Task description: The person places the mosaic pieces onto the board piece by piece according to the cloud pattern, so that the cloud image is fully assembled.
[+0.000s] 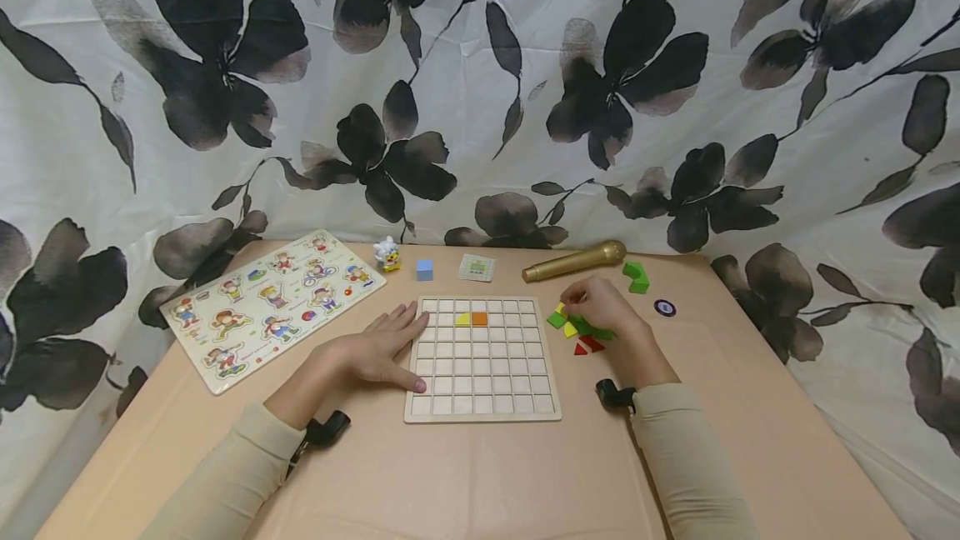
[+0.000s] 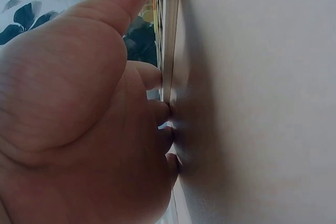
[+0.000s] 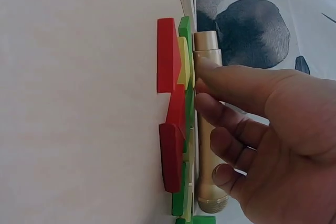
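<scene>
My left hand (image 1: 382, 348) lies spread along the left edge of a pale wooden grid board (image 1: 480, 373). Its thumb rests on the board's edge, as the left wrist view also shows. One yellow block (image 1: 462, 320) and one orange block (image 1: 479, 319) sit side by side in a row near the board's top. Right of the board, my right hand (image 1: 600, 307) reaches over a loose pile of coloured blocks, thumb and index finger pinching a yellow block (image 1: 559, 307) at its far side. Green blocks (image 1: 556, 320) and red blocks (image 3: 167, 56) lie close under the hand, partly hidden.
A gold microphone (image 1: 573, 262) lies behind the right hand, with green pieces (image 1: 637, 277) and a dark round disc (image 1: 664, 307) to its right. Along the back stand a small figurine (image 1: 387, 254), a blue cube (image 1: 424, 270) and a square card (image 1: 477, 267). A picture board (image 1: 273, 307) lies left.
</scene>
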A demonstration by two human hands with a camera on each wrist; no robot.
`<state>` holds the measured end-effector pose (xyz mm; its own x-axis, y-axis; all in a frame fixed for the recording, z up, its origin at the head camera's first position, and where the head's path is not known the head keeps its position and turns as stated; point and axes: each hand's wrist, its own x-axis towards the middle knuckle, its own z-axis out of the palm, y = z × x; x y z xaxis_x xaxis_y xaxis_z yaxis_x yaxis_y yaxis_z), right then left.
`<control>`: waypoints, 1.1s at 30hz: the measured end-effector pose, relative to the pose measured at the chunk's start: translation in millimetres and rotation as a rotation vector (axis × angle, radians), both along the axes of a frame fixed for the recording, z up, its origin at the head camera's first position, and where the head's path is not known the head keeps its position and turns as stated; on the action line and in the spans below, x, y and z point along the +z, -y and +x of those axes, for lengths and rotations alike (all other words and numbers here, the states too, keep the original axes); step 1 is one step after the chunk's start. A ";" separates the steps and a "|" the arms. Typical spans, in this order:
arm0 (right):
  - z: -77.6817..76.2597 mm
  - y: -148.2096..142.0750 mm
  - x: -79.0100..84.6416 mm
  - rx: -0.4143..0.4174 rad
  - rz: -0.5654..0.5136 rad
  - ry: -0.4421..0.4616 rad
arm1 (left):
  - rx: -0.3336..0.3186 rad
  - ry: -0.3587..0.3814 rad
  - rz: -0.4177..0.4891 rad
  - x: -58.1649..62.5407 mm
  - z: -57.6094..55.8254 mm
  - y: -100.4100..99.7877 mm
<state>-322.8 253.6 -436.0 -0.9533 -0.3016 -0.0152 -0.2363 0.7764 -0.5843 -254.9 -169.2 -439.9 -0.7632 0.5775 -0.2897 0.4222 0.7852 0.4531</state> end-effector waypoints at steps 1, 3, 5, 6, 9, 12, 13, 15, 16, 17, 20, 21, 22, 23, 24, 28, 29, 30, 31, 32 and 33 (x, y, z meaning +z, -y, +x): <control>-0.5 -0.2 -0.6 0.002 0.005 0.004 | -0.001 0.000 -0.002 0.0 0.1 0.0; -1.1 -0.5 -1.4 0.004 0.013 0.013 | -0.005 -0.001 0.004 0.0 -0.2 0.0; -1.8 -0.5 -2.2 0.009 0.018 0.016 | -0.012 -0.003 0.010 -0.1 -0.4 -0.1; -2.2 -0.5 -2.6 0.013 0.019 0.014 | -0.017 -0.006 0.012 0.0 -0.4 -0.1; -3.7 -0.7 -3.6 0.028 0.011 -0.003 | -0.022 -0.012 0.008 0.6 -0.6 -0.3; -3.9 0.6 -5.0 0.031 -0.007 -0.019 | -0.015 -0.010 0.000 1.3 -0.2 -0.5; -3.7 1.2 -5.3 0.030 -0.015 -0.020 | -0.011 -0.008 -0.002 1.7 0.2 -0.6; -3.5 2.1 -5.9 0.032 -0.027 -0.025 | -0.006 -0.003 -0.002 1.9 1.0 -0.6; -3.1 2.6 -5.9 0.025 -0.036 -0.027 | -0.005 -0.002 -0.002 2.1 1.6 -0.7; -3.4 2.8 -6.1 0.019 -0.041 -0.030 | -0.004 0.001 -0.003 2.4 2.0 -0.7; -3.0 3.4 -4.1 0.002 -0.080 -0.062 | -0.005 0.001 -0.001 2.8 2.4 -0.7; -3.2 3.8 -3.1 -0.002 -0.101 -0.075 | -0.004 0.001 0.000 2.9 2.3 -0.7; -3.0 5.0 -1.5 -0.006 -0.129 -0.079 | -0.003 0.001 0.000 3.0 2.2 -0.6; -2.8 6.1 0.2 -0.005 -0.162 -0.081 | -0.003 0.002 -0.002 3.2 2.1 -0.5; -2.7 7.3 1.9 0.000 -0.202 -0.076 | -0.003 0.001 -0.002 3.3 2.1 -0.4; 0.7 14.8 11.6 0.022 -0.344 -0.028 | -0.009 0.000 -0.002 3.0 1.9 0.1; 1.5 16.8 13.7 0.028 -0.363 -0.025 | -0.009 0.000 -0.001 2.9 1.9 0.0; 2.4 19.1 15.9 0.037 -0.375 -0.027 | -0.010 -0.001 0.001 2.7 1.8 0.0; 3.8 21.9 18.4 0.045 -0.378 -0.035 | -0.010 -0.001 0.003 2.4 1.7 0.0; 5.1 24.9 20.7 0.054 -0.379 -0.043 | -0.012 -0.001 0.008 2.0 1.7 0.0; 6.0 28.0 22.5 0.066 -0.372 -0.057 | -0.011 -0.002 0.004 1.8 1.6 0.1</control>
<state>-316.8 225.6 -413.5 -0.9276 -0.3376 0.1599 -0.3195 0.4953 -0.8078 -253.2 -169.2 -438.1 -0.7571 0.5874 -0.2860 0.4320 0.7784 0.4555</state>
